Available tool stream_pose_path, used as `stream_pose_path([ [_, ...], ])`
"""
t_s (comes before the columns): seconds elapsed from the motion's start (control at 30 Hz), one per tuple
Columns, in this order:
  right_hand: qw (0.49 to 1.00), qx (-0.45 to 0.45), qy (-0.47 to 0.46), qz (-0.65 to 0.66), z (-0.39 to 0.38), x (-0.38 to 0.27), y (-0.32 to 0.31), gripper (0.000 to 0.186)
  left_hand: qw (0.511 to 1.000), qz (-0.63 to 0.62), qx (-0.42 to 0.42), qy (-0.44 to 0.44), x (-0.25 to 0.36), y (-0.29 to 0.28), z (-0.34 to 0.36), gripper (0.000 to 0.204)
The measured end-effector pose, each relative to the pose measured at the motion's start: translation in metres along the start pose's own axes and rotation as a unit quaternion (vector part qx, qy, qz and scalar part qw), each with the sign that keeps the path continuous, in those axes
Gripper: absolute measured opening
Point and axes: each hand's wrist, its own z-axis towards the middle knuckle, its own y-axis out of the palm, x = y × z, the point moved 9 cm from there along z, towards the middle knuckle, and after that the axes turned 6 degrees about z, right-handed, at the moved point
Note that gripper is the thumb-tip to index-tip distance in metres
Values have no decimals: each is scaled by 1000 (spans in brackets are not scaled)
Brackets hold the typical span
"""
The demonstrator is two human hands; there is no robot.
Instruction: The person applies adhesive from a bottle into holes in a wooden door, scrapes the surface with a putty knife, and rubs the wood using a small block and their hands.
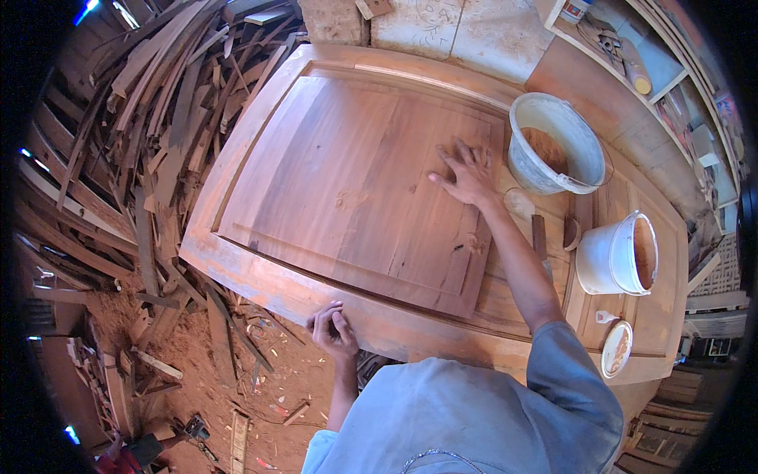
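A wooden panelled door lies flat in front of me. My right hand is spread open on the raised panel near its right side, left of a grey bucket with brown contents. My left hand is curled at the door's near edge; what it holds, if anything, is hidden. A white bucket, a scraper with a dark handle, a small white spatula and a round tub with pale brown residue rest on the door's right part.
A heap of offcut strips fills the left side, above a sawdust-covered floor with wood scraps. Shelving with containers and tools stands at the upper right. A power tool lies at the lower left.
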Motion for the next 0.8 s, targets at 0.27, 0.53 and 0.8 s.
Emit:
stream_pose_path([
  [0.27,1000,4,-13,9,-2,2,-2,85,1000,-9,3,2,-2,3,0,16],
  [0.53,940,241,-60,235,-45,7,-196,36,1000,5,26,-4,-8,-1,-4,20],
  [0.8,987,99,104,-77,52,224,-156,17,1000,-7,1,-11,-7,7,-6,24],
])
